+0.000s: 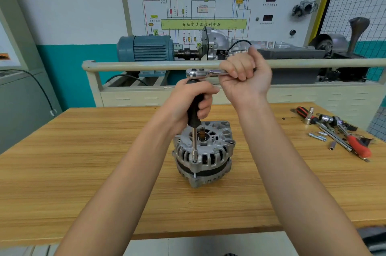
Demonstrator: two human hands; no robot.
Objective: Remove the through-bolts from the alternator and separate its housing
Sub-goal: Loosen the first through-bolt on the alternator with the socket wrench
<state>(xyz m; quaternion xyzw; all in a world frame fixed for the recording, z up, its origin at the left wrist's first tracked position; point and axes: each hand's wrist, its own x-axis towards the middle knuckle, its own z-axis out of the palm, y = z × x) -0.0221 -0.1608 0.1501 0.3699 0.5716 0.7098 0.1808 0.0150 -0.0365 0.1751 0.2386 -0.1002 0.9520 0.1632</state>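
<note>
On top of the alternator [203, 152], which is standing mid-table [83, 161], a socket driver [194, 122] is sitting on a through-bolt. The left hand [189, 99] is gripping its black handle while the right hand [244, 75] is gripping the ratchet [205, 73]. Both housing halves are looking joined (loose bolts [318, 136] are lying well right of the alternator), so separation seems still ahead.

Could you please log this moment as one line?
left hand grips driver handle | right hand grips ratchet | socket on alternator through-bolt | housing unseparated
</note>
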